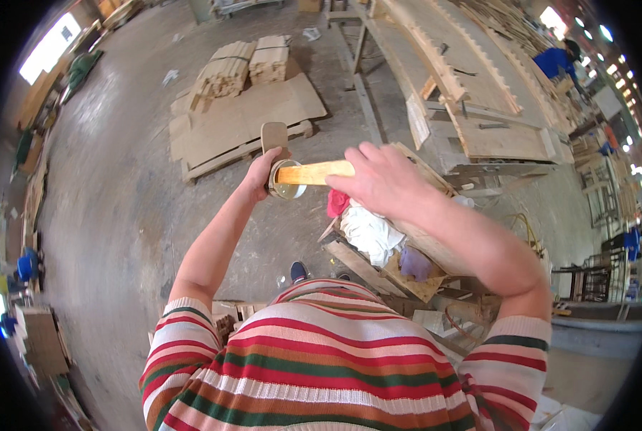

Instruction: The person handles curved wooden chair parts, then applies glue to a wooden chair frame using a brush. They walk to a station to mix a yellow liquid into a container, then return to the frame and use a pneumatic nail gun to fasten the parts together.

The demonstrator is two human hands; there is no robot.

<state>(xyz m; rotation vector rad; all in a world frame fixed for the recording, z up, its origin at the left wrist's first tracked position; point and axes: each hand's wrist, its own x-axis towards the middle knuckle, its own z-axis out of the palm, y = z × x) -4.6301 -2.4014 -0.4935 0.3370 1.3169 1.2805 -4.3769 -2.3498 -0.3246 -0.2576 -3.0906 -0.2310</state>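
My left hand is closed around a small round clear-walled cup, tilted so its mouth faces right. A flat tan wooden piece with a rounded end sticks up beside the left fingers; whether that hand grips it too, I cannot tell. My right hand pinches one end of a flat yellowish wooden strip. The strip's other end lies at the cup's mouth, reaching over or into it. What the cup contains is not plain.
Below my right hand stands a wooden crate with white cloth, red cloth and purple cloth. Ahead, bundled wood strips lie on a cardboard-covered pallet. A long workbench is at right; a person in blue is beyond.
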